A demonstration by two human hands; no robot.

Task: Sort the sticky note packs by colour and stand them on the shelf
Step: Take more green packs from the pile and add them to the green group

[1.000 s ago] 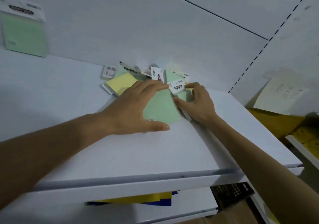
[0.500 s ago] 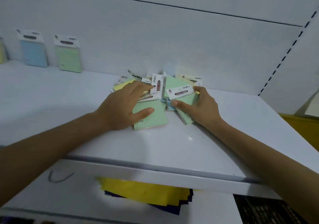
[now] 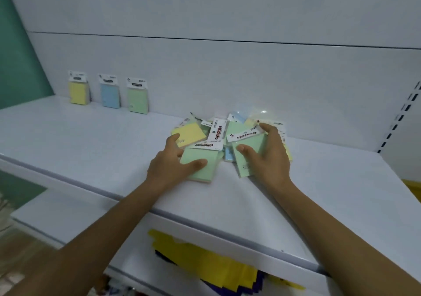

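Since the earlier frame the view has been pulled back, and a third standing pack, yellow (image 3: 78,93), is now seen left of the blue pack (image 3: 111,95) and green pack (image 3: 138,98) at the shelf's (image 3: 91,140) back wall. The pile (image 3: 227,134) is lain right of these. At the pile's near edge, one green pack (image 3: 200,162) is gripped between the left hand's (image 3: 169,164) thumb and fingers; another (image 3: 248,156) is clasped likewise by the right hand (image 3: 270,159).
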